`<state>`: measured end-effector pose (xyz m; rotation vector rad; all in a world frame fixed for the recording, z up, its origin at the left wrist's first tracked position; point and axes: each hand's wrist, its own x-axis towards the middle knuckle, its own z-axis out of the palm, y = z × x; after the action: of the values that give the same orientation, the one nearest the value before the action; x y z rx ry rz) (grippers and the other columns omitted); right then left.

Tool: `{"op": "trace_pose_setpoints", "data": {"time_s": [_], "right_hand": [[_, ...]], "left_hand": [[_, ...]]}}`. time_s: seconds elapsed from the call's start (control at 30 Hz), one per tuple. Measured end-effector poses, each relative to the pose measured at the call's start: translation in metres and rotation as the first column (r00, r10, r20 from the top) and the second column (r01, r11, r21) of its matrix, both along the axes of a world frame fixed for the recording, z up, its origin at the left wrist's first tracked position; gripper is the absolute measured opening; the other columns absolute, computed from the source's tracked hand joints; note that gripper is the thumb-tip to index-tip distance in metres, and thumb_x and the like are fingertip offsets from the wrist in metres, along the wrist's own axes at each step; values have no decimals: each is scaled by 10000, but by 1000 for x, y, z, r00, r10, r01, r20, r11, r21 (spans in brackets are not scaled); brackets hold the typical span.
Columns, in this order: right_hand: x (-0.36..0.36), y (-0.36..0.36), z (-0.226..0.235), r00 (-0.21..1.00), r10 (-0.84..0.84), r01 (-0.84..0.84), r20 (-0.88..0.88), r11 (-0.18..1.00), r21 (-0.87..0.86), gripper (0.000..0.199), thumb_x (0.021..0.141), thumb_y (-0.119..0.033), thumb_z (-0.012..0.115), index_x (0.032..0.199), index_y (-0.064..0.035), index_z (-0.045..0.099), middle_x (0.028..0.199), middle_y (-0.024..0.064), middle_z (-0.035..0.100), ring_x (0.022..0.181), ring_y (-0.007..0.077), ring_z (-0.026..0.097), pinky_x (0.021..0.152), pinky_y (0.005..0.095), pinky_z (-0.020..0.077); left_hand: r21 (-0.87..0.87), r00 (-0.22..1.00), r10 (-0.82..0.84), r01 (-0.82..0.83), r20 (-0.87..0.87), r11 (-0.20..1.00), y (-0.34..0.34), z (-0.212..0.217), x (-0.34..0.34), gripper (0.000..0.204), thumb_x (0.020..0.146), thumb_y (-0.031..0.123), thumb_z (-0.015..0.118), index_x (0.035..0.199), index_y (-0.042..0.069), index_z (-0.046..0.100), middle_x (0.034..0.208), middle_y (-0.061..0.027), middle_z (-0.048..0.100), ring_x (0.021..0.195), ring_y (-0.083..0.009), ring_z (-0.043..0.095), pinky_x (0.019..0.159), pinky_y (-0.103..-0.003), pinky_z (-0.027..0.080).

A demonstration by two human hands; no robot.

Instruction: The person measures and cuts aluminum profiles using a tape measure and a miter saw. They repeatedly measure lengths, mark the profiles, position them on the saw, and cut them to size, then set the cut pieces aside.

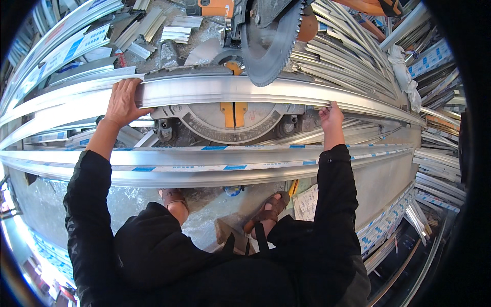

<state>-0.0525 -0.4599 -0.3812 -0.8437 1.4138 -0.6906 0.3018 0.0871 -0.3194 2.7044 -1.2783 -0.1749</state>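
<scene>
A long silvery aluminium profile [204, 91] lies across the bed of a mitre saw, against its fence. My left hand [123, 102] grips it left of the saw, fingers over the far edge and thumb at the near edge. My right hand [331, 116] is curled with its fingertips at the profile's near edge, right of the saw. The toothed saw blade [266, 46] is raised, its lower rim over the profile's far side. In front of the profile shows the round angle scale [199, 125] with a yellow slotted insert [227, 116].
Nearer to me, more long profiles [266, 176] with blue-and-white film span the bench. Heaps of profiles [353, 56] lie behind the saw on the right, others [61, 51] at the far left. Short offcuts [179, 31] lie behind the saw. My sandalled feet [268, 210] stand below.
</scene>
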Motion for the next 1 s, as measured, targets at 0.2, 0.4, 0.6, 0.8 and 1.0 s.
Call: {"op": "trace_pose_setpoints", "data": {"time_s": [0.2,0.4,0.6,0.8,1.0], "right_hand": [[-2,-3,1,1000,2,-2,3,1000,-6,317,1018,-337,584,1140,-49,531,1016,94,561,718,211,586,555,373,537],[5,5,7,997,-19,15,-75,999,-45,355,1034,-355,530,1201,-42,507,938,101,553,682,216,589,551,385,537],[-6,6,29,933,226,-239,-281,971,-14,452,1000,-388,580,1248,-13,528,1013,156,629,738,227,646,571,389,541],[-27,-20,80,446,149,-746,-882,607,-274,399,954,-377,629,1080,0,664,721,42,627,608,159,564,558,324,449],[-48,-15,166,706,153,-594,-691,659,-461,393,922,-297,646,1126,34,706,855,69,703,771,149,631,708,306,493]], "left_hand": [[14,1000,-25,25,18,1000,-4,5,0,881,616,464,903,1300,54,529,1230,-138,592,1179,-317,541,1069,-428,382],[57,994,-103,101,35,993,-2,8,5,938,642,515,875,1344,13,508,1260,-148,581,1189,-313,533,1068,-426,378],[130,996,-90,91,-11,987,-13,9,8,917,649,641,824,1222,-15,538,1214,-162,573,1185,-314,526,1047,-422,375],[221,995,-30,50,-94,974,-18,-13,10,821,682,599,823,1173,-1,553,1137,-166,588,1121,-327,554,993,-436,396],[153,996,-84,76,42,985,-14,-19,4,821,725,592,801,1239,4,547,1190,-155,573,1147,-307,538,1003,-421,395]]}}
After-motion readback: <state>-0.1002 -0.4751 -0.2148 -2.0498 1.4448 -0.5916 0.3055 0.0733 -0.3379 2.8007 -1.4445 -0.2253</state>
